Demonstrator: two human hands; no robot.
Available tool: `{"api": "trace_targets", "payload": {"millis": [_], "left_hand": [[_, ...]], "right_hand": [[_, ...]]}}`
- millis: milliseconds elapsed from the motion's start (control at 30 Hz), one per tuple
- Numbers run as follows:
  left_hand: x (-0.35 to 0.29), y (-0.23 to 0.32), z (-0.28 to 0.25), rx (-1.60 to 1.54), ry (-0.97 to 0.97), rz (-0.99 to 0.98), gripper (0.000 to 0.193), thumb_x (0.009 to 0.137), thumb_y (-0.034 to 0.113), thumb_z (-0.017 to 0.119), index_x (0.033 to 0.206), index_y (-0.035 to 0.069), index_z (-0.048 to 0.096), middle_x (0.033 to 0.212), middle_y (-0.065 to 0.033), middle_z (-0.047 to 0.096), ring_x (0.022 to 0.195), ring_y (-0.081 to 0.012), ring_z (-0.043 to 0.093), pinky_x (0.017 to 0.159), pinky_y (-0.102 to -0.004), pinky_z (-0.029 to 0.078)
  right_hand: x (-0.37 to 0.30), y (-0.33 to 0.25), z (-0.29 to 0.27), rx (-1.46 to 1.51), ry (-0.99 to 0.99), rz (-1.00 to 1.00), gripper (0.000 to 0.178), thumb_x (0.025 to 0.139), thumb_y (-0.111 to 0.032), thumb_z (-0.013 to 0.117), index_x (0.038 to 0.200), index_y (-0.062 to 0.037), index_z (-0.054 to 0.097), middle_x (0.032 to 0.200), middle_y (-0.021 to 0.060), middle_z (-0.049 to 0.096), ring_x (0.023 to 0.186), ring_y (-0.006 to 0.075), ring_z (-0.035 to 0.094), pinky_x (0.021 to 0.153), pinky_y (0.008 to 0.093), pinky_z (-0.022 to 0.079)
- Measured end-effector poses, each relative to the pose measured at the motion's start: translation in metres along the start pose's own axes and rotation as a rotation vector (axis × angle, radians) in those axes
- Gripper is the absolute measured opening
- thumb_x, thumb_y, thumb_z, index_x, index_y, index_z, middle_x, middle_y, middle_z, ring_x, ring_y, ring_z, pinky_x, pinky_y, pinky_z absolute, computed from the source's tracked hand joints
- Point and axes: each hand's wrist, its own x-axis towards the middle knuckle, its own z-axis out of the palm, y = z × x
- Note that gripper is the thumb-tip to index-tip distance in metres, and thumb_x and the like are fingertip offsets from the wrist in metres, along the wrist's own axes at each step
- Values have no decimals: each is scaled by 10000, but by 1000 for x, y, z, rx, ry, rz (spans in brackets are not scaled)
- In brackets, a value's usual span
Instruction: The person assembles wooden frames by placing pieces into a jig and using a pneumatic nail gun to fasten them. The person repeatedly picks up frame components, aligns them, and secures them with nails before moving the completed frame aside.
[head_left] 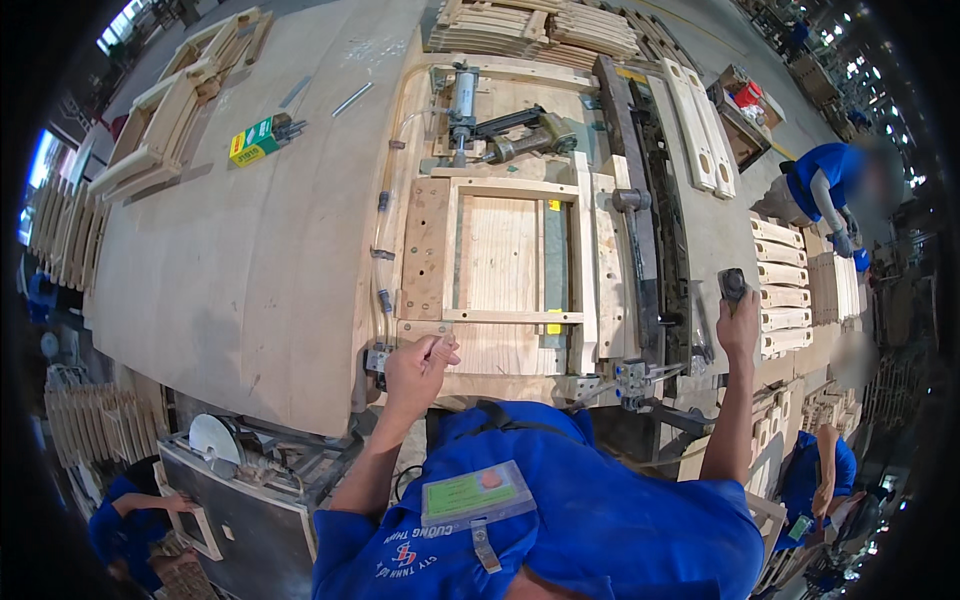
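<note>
A pale wooden frame (512, 317) lies flat in a jig on the bench before me. My left hand (415, 375) hovers by the frame's near left corner, its fingers curled together. Whether anything small sits in them I cannot make out. Out to the right, my right hand (738, 325) is closed around a dark tool with a rounded end (733, 284); its exact kind does not show. A nail gun (535, 137) rests on its side beyond the frame's far rail, beside an upright-looking air cylinder (463, 100).
A green and yellow box (262, 140) lies on the wide board (220, 290) at left, near assembled wooden frames (165, 125). Stacked slats (540, 25) stand at the back. A dark metal rail (650, 230) and valves (632, 380) flank the jig. Co-workers (830, 185) work nearby.
</note>
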Motion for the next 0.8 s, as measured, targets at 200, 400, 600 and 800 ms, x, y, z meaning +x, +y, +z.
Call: {"api": "trace_targets", "payload": {"millis": [200,400,600,800], "left_hand": [[15,47,9,543,59,290,235,985,263,692,1054,48,758,922,-118,760,828,-306,727,745,-405,567],[72,42,84,678,-149,464,329,945,318,740,1151,62,720,1056,-139,701,1071,-334,648,934,-441,508],[86,10,123,852,-403,322,391,901,334,772,1165,53,706,1086,-141,670,1106,-352,635,960,-488,497],[92,7,133,881,-455,343,360,889,329,782,1111,63,685,1110,-150,664,1098,-352,640,958,-504,502]], "right_hand": [[17,47,37,-100,49,42,585,950,-115,694,1492,-113,474,1440,139,520,1239,404,609,939,515,542],[-15,44,47,-129,149,-134,623,934,-89,718,1514,-73,491,1399,207,563,1292,428,560,1037,478,465],[-192,-22,47,1019,-441,-83,179,986,-125,696,1096,12,730,823,39,694,767,125,654,718,286,528],[-216,-37,33,1297,-376,211,140,1014,-129,706,1028,7,735,720,-13,648,657,66,593,614,228,479]]}}
